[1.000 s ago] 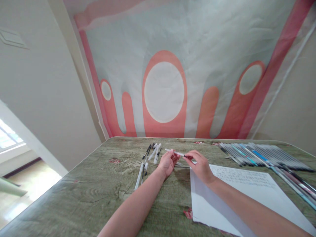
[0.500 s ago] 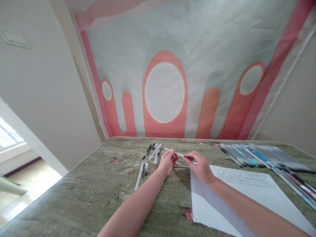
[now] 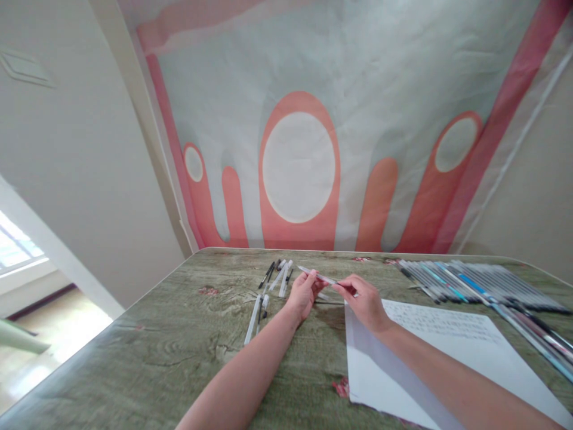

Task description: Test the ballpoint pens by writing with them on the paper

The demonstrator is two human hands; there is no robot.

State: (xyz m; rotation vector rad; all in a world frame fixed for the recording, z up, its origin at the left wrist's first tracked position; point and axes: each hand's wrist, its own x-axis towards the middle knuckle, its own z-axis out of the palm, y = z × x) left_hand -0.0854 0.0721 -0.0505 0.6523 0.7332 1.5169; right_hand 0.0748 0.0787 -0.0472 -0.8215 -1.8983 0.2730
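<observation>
Between my two hands, above the table, a slim pale pen [image 3: 325,279] is held nearly level, its left end pointing up and away. My left hand [image 3: 304,294] pinches the pen's barrel between thumb and fingers. At the pen's dark right end, my right hand [image 3: 362,298] is closed on it with the fingertips. Just left of my left hand lie loose pen parts: clear barrels [image 3: 253,319], black pieces [image 3: 267,275] and white-ended pieces [image 3: 283,276]. Under my right forearm is a white sheet of paper [image 3: 380,370] with handwriting along its upper part.
A row of several grey pens [image 3: 505,283] lies at the right rear of the wood-patterned table [image 3: 170,358]. Darker and blue pens [image 3: 537,334] lie slanted along the right side. A wall with a pink and grey covering [image 3: 299,233] stands behind the table's far edge.
My right hand has shifted very slightly right along the pen's dark end, and the pen tilts a little more. My left hand stays nearly still. Nothing on the table has moved.
</observation>
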